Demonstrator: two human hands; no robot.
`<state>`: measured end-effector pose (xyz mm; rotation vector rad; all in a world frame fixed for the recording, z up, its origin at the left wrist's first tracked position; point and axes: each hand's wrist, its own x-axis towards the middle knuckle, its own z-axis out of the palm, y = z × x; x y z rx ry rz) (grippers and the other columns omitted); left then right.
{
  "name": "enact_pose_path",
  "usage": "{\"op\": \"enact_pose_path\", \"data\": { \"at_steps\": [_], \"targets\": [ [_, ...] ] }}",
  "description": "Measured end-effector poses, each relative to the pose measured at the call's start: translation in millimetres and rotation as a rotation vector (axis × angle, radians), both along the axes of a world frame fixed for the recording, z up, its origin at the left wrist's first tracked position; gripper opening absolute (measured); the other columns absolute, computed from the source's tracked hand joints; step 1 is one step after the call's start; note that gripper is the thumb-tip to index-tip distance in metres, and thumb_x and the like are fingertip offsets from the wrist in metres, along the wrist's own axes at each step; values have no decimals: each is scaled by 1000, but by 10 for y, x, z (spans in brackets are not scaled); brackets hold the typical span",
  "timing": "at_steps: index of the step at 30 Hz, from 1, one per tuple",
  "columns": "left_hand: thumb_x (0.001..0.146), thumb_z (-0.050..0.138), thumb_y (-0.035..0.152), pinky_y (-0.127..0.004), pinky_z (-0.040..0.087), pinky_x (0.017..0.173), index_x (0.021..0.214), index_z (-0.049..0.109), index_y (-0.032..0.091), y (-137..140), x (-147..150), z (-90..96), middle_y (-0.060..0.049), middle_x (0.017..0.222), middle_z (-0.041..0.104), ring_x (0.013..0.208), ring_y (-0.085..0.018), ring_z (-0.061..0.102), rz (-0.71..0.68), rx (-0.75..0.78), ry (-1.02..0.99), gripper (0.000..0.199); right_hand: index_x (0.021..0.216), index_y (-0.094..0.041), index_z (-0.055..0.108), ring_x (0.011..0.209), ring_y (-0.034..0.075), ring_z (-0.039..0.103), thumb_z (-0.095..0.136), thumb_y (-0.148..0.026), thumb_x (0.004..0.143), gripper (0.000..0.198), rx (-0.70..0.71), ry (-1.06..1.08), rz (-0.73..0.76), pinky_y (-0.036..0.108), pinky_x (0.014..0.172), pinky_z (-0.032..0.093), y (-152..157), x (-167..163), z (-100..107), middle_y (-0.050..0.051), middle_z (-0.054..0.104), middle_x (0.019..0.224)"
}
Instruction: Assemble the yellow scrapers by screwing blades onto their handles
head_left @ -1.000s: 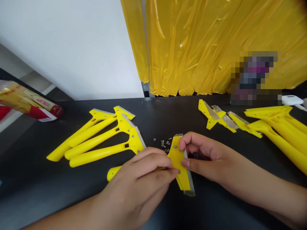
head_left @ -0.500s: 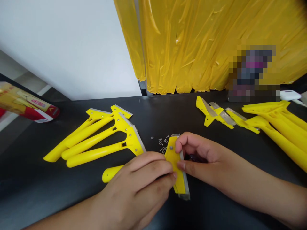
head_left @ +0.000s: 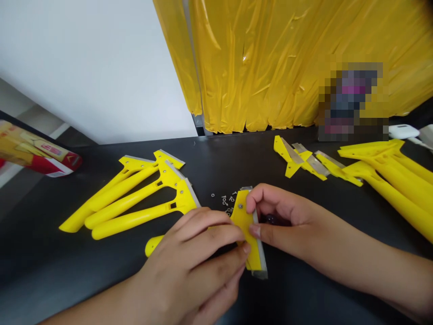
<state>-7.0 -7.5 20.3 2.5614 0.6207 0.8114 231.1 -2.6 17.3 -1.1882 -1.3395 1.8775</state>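
Note:
Both hands hold one yellow scraper (head_left: pixel 241 225) upright in front of me, its metal blade along the right side. My left hand (head_left: pixel 198 257) is closed round its neck and lower head, hiding the middle of the handle; the rounded handle end shows left of the knuckles. A metal screw sits in the upper part of the head. With thumb and forefinger my right hand (head_left: pixel 287 214) pinches the blade side. Something small, dark and shiny (head_left: pixel 271 219) shows inside that hand, its kind unclear. Just behind the scraper lie several small screws and nuts (head_left: pixel 226 201).
Several yellow scrapers with blades (head_left: pixel 142 189) lie at left. Yellow head plates and blades (head_left: pixel 301 158) rest at back right, beside yellow handles (head_left: pixel 382 167). A red and yellow package (head_left: pixel 43 151) stands far left, a white device (head_left: pixel 403 131) far right. Yellow sheeting (head_left: pixel 264 67) hangs behind.
The view has shifted slightly. My left fingers have moved a little on the scraper; both hands keep their hold on it.

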Motion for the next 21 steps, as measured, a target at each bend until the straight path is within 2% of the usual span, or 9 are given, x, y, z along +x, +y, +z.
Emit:
{"op": "enact_pose_path", "data": {
  "at_steps": [10, 15, 18, 20, 21],
  "targets": [
    [86, 73, 1, -32, 55, 111, 121, 78, 16, 14, -3, 23, -7, 125, 76, 128, -22, 62, 24, -4, 31, 38, 97, -25, 58, 91, 13, 56, 67, -15, 95, 14, 33, 27, -8, 26, 83, 46, 34, 32, 28, -5, 63, 96],
    [91, 72, 6, -40, 54, 115, 125, 75, 18, 23, -17, -18, -11, 135, 70, 135, -27, 59, 26, -19, 78, 36, 98, -25, 61, 91, 13, 56, 69, -16, 95, 13, 10, 61, -6, 25, 82, 46, 58, 65, 27, -4, 64, 96],
    [96, 68, 10, -36, 65, 94, 125, 74, 20, -6, -5, -34, -12, 136, 70, 115, -24, 72, 79, 54, 97, 31, 97, -24, 62, 78, 10, 52, 72, -18, 94, 12, -40, 66, -34, 21, 71, 44, 51, 66, 44, -5, 60, 87],
    [98, 65, 9, -28, 66, 79, 119, 74, 20, -29, 18, -17, -10, 128, 74, 98, -19, 77, 121, 74, 52, 25, 97, -24, 64, 69, 8, 47, 75, -21, 94, 11, -67, 63, -52, 20, 63, 41, 22, 64, 63, -6, 59, 84],
    [98, 65, 7, -25, 66, 78, 116, 75, 20, -37, 32, -1, -9, 125, 75, 95, -17, 77, 134, 46, 9, 24, 99, -25, 66, 67, 8, 45, 75, -25, 95, 11, -73, 68, -58, 20, 60, 39, 4, 65, 76, -6, 59, 84]
  ]
}}
